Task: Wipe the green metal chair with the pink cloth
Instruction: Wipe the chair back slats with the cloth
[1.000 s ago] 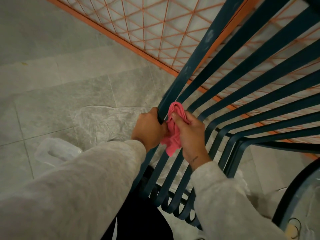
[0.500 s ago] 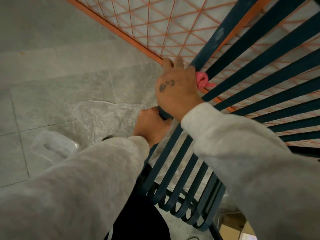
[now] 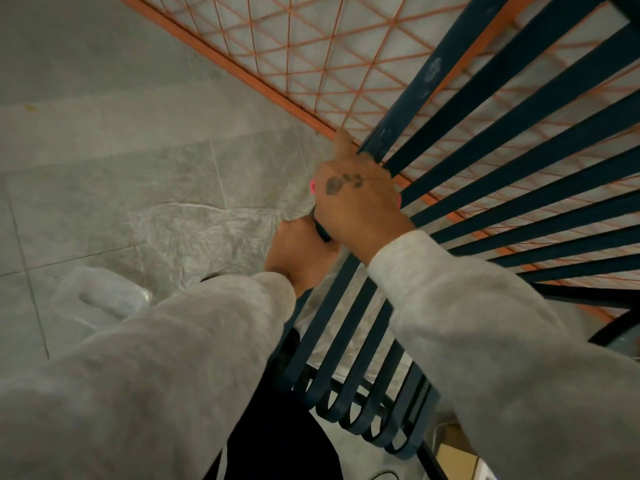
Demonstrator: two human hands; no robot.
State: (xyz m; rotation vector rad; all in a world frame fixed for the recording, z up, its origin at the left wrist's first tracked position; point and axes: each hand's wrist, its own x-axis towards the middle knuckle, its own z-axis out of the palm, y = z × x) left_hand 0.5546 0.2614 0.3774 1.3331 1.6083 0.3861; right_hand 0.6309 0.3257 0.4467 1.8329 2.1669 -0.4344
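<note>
One head-worn camera looks steeply down, close over the green metal chair [image 3: 429, 74].

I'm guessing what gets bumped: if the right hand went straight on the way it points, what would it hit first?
Probably the orange frame, just past the raised finger of the right hand. It may sit deeper than the chair bar, so that's uncertain.

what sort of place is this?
Probably a storage or utility area, not certain: grey floor tiles, an orange wire-mesh panel behind the green metal chair, and a crumpled plastic sheet on the floor.
</note>
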